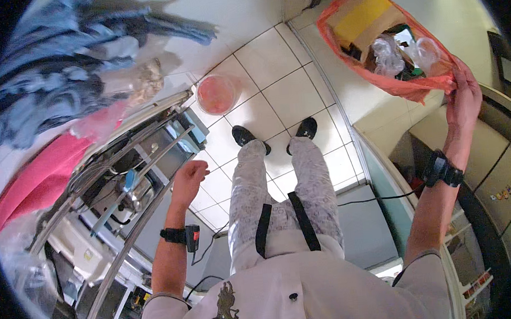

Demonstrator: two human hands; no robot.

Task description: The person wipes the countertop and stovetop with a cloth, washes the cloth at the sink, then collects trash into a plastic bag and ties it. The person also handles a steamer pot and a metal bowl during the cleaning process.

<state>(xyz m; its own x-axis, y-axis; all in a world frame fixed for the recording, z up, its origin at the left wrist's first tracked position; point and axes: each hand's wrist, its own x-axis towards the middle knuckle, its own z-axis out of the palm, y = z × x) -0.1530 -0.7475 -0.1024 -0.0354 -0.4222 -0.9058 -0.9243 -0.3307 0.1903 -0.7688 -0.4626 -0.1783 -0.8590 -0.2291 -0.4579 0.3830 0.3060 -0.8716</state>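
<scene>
My right hand [464, 89] grips the rim of a red plastic bag [391, 87], raised at the upper right. The bag gapes wide; inside lie a brown cardboard piece with a yellow band [363, 14], crumpled clear plastic [385, 55] and some green and dark items. At left centre my left hand [191, 181] hangs in the air beside a metal rack, its fingers loosely curled; whether they touch one another is unclear, and no object shows in them. A round clear container with pinkish red contents [216, 94] stands on the tiled floor beyond my left hand.
Metal rack rails [125, 246] run along the left, with a kettle-like metal vessel [139, 195] among them. Blue clothes [57, 79] and a pink cloth [46, 176] are at the upper left. A pale cabinet [365, 227] stands by my legs, a wire basket [478, 286] at lower right.
</scene>
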